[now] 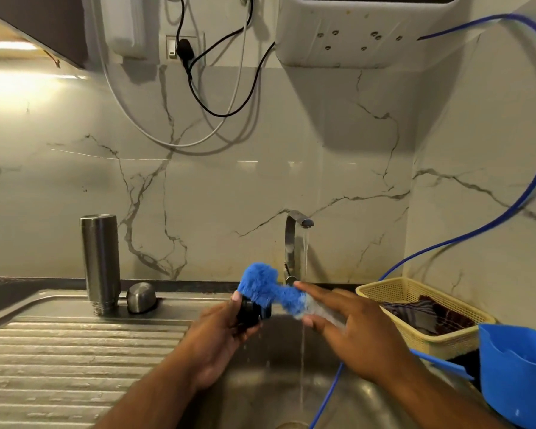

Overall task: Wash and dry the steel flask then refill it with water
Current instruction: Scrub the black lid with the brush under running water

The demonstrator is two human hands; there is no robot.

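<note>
Left hand [217, 339] clamps black piece [249, 315]; right hand [353, 332] pinches brush [260, 283] under running tap [294, 230], lower centre. Best to twist the bristles into every groove, then rinse.

Flask [100, 261] on drainboard [75, 351] left of sink [254, 397], cap [140, 297] beside it, tap [291, 243] behind sink, basket [415, 339] at right.
</note>
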